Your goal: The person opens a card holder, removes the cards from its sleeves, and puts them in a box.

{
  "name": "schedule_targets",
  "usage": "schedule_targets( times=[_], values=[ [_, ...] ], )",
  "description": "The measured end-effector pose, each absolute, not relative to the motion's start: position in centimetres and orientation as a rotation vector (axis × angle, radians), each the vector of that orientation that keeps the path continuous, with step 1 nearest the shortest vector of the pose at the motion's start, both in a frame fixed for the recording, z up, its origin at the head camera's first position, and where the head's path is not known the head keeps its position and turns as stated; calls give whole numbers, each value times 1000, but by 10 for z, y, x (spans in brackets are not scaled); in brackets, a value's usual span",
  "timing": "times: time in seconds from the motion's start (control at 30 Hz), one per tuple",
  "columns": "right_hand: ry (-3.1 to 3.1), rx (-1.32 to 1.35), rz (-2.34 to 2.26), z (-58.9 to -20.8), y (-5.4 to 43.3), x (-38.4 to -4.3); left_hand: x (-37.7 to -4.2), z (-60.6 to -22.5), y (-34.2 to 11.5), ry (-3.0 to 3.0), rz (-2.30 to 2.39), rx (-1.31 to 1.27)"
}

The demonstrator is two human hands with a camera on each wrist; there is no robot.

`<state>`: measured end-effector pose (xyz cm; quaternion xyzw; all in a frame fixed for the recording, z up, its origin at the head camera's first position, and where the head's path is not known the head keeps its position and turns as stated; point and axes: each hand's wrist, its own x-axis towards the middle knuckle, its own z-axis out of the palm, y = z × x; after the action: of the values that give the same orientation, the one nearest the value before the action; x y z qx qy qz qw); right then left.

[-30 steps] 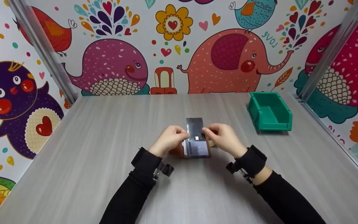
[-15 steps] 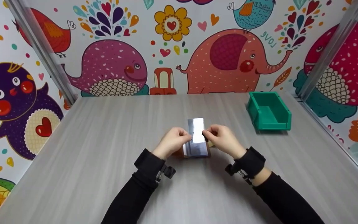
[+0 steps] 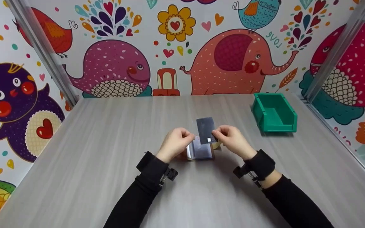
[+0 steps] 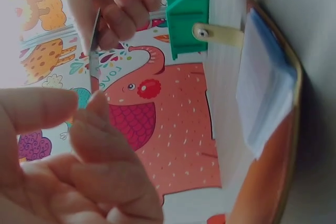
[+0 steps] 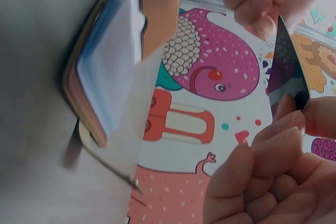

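My right hand pinches a dark bank card by its right edge; a small bright chip shows near the card's lower end. In the right wrist view the card stands out from between thumb and fingers, clear of the card holder. My left hand hovers by the card's left edge, fingers loosely curled, a narrow gap between them in the head view. Below lies an opened brown card holder with clear plastic sleeves and a tan snap strap. Its left part is hidden behind my left hand.
A green plastic bin stands at the back right of the grey wood-look table. Walls with cartoon animals enclose the back and sides, with metal rails at the corners.
The card has shifted right and tilted, its top leaning left, as my right hand moved slightly right. My left fingertips, earlier at the card's edge, are now beside it.
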<state>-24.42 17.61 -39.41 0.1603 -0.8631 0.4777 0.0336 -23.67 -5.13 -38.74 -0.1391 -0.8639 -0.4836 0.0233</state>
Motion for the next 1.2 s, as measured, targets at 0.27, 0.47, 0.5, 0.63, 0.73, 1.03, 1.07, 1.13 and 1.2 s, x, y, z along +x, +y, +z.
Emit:
schedule_targets(
  times=[0.27, 0.47, 0.5, 0.63, 0.73, 1.03, 1.07, 1.13, 1.2],
  values=[
    [-2638, 413, 1461, -391, 206, -248, -239, -394, -61, -2698, -1119, -288],
    [-2664, 336, 1445, -390, 230, -251, -241, -400, -71, -2703, -1021, -202],
    [-2668, 327, 1439, -390, 234, -251, -242, -401, -73, -2704, -1004, -190],
    [-2680, 284, 1395, -388, 250, -253, -244, -406, -79, -2712, -913, -145],
    [-2679, 256, 1377, -386, 263, -255, -244, -410, -83, -2727, -854, -122],
    [-2709, 120, 1374, -383, 299, -262, -245, -414, -88, -2870, -828, -77],
    [-2717, 98, 1365, -383, 302, -262, -245, -414, -88, -2882, -833, -73],
    [-2734, 59, 1338, -383, 310, -264, -244, -414, -88, -2899, -843, -68],
    [-2749, 25, 1314, -383, 317, -266, -244, -415, -88, -2910, -848, -70]
  ],
)
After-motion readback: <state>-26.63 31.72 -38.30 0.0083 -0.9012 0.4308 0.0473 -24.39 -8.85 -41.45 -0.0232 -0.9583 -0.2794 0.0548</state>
